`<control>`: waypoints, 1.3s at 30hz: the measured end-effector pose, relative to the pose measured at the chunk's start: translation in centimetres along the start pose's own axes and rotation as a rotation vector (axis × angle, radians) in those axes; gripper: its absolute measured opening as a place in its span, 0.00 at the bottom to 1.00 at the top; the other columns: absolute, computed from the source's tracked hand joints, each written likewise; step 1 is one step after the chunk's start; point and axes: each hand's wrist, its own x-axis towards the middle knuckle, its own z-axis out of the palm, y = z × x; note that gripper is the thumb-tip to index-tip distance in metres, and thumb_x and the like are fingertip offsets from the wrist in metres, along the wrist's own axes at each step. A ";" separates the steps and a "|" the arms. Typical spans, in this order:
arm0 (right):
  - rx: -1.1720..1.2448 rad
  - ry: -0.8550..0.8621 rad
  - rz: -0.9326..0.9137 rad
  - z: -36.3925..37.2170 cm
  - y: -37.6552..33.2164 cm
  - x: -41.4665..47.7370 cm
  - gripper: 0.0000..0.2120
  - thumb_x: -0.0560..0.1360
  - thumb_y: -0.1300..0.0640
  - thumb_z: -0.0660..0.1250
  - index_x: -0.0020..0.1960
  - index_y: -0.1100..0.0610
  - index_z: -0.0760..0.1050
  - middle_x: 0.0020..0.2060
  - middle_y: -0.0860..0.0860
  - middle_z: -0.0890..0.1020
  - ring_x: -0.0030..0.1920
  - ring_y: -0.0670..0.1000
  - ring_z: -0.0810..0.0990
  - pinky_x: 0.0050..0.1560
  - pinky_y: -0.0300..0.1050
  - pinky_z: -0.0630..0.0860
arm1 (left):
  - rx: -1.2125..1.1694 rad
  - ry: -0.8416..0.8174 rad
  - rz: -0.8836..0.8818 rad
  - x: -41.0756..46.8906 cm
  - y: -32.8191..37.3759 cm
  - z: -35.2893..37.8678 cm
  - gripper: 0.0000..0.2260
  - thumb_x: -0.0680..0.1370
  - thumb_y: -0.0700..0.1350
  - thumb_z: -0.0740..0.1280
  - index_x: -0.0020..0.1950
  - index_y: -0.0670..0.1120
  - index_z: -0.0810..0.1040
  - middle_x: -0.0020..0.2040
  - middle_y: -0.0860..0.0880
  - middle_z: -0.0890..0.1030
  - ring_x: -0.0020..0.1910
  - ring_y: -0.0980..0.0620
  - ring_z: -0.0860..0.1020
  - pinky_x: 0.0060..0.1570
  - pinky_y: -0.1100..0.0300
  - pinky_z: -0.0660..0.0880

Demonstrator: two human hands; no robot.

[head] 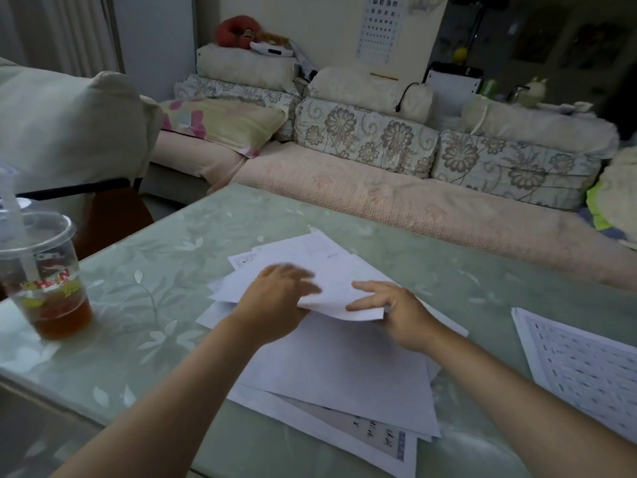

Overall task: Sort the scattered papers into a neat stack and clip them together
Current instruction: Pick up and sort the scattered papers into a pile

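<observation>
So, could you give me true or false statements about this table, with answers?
The clear plastic cup of brown drink stands left of the scattered white papers. True.
The left hand and right hand both touch one raised white sheet. True.
The papers are already clipped. False: they lie loose, no clip visible.
The printed stack of pages at the right is under a hand. False: it lies apart, untouched.

A dim room: a sofa [379,188] with floral cushions [365,139] stands behind the green leaf-patterned table [144,288].
</observation>
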 end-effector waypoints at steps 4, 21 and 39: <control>-0.079 -0.312 0.191 -2.7 1.2 -2.3 0.36 0.73 0.75 0.55 0.49 0.33 0.80 0.67 0.43 0.76 0.69 0.42 0.71 0.71 0.38 0.65 | -0.118 -0.284 -0.017 -1.6 2.4 -0.4 0.12 0.79 0.53 0.63 0.61 0.59 0.80 0.60 0.60 0.80 0.60 0.57 0.76 0.58 0.62 0.72; -0.356 -0.346 0.348 1.1 -3.7 7.3 0.54 0.59 0.34 0.78 0.78 0.46 0.57 0.73 0.50 0.64 0.74 0.53 0.63 0.71 0.53 0.67 | -0.129 -0.614 -0.115 -2.2 0.0 0.2 0.41 0.66 0.67 0.72 0.76 0.60 0.60 0.79 0.55 0.54 0.78 0.53 0.51 0.75 0.52 0.52; 0.014 -0.184 0.452 -1.2 -2.4 6.4 0.06 0.67 0.58 0.79 0.42 0.55 0.83 0.43 0.51 0.86 0.42 0.50 0.86 0.44 0.46 0.83 | -0.182 -0.093 -0.514 -1.5 -2.2 0.8 0.47 0.71 0.57 0.74 0.79 0.50 0.47 0.79 0.47 0.53 0.77 0.44 0.55 0.72 0.48 0.59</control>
